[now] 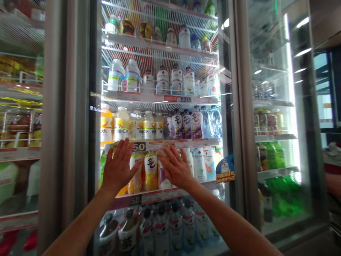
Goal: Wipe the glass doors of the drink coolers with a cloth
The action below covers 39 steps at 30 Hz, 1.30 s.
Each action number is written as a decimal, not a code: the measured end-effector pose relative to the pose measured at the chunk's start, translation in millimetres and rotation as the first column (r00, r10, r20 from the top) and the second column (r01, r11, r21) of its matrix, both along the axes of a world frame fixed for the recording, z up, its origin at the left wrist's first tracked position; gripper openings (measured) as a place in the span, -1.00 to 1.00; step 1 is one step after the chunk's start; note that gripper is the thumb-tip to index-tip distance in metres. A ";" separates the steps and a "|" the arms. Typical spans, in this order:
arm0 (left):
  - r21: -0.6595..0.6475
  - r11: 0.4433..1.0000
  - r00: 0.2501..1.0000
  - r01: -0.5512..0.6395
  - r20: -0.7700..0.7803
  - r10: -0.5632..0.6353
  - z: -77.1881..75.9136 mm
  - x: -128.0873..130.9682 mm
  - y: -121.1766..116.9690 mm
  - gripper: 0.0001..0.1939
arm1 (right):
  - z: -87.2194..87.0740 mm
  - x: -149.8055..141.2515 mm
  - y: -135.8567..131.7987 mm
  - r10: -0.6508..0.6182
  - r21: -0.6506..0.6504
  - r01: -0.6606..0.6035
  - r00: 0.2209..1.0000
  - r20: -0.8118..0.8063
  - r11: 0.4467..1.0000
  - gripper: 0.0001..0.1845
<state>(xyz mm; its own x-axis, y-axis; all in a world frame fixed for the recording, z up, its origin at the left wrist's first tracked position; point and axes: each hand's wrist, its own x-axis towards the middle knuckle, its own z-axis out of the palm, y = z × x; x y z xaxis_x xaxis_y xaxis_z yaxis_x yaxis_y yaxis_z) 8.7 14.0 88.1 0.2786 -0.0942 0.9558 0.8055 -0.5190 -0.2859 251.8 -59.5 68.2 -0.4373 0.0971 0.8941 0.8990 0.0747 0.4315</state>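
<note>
cloth [165,148] under my right hand [178,169], fingers extended, flat; left hand [117,166] farther off, fingers apart.

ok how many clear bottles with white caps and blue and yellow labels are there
2. The left bottle and the right bottle stand side by side, well above the raised left hand. More may be hidden behind them.

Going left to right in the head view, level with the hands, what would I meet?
Left hand, yellow bottle, right hand laid over a cloth, blue door sticker, green bottles.
</note>
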 end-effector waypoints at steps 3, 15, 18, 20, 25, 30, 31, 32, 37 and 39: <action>-0.009 1.000 1.000 -0.005 0.005 0.005 -0.3 0.4 -0.6 -0.25 | -3.6 43.9 -9.8 -0.051 0.081 0.066 0.983 -0.177 0.995 -0.45; 0.004 1.000 1.000 0.004 0.018 -0.004 -2.0 1.5 -0.5 -0.26 | -11.5 55.7 -10.5 -0.066 0.107 0.095 0.967 -0.246 0.990 -0.54; -0.009 1.000 1.000 0.006 0.031 -0.006 -2.5 2.4 -0.7 -0.26 | -10.9 114.9 -22.4 -0.096 0.179 0.257 0.783 -0.614 0.950 -0.50; -0.021 1.000 0.999 0.004 0.033 -0.004 -2.6 2.8 -0.6 -0.25 | -12.9 126.3 -23.9 -0.062 0.197 0.307 0.665 -0.744 0.931 -0.48; -0.043 0.999 0.999 -0.005 0.042 0.007 -5.6 5.0 -2.2 -0.30 | -36.7 58.7 -14.3 -0.048 0.108 0.083 0.954 -0.295 0.991 -0.48; -0.050 0.999 0.994 0.009 0.107 -0.004 -14.6 11.3 -4.6 -0.34 | -39.8 93.1 -24.4 -0.090 0.120 0.152 0.905 -0.416 0.981 -0.48; -0.048 0.999 0.994 0.010 0.114 -0.005 -15.6 12.5 -4.5 -0.34 | -37.3 105.0 -25.1 -0.091 0.150 0.204 0.833 -0.546 0.967 -0.47; -0.047 0.999 0.993 0.010 0.118 -0.005 -16.0 13.4 -4.2 -0.34 | -35.2 110.7 -24.3 -0.077 0.172 0.240 0.764 -0.641 0.955 -0.46; -0.038 0.999 0.994 0.017 0.109 -0.013 -17.0 12.6 -3.3 -0.33 | -46.0 38.9 -8.2 -0.007 0.147 0.069 0.922 -0.387 0.987 -0.41; -0.039 0.999 0.995 0.020 0.100 -0.016 -22.6 10.2 -4.2 -0.33 | -52.4 12.7 -7.0 0.018 0.045 -0.010 0.984 -0.178 0.999 -0.43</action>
<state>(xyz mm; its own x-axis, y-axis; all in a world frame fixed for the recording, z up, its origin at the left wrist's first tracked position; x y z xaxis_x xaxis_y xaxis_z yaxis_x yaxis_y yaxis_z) 18.9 9.7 65.4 0.1802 -0.0599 0.9818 0.8196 -0.5428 -0.1835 264.5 -66.5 15.8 -0.2716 0.0509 0.9611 0.9608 0.0719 0.2677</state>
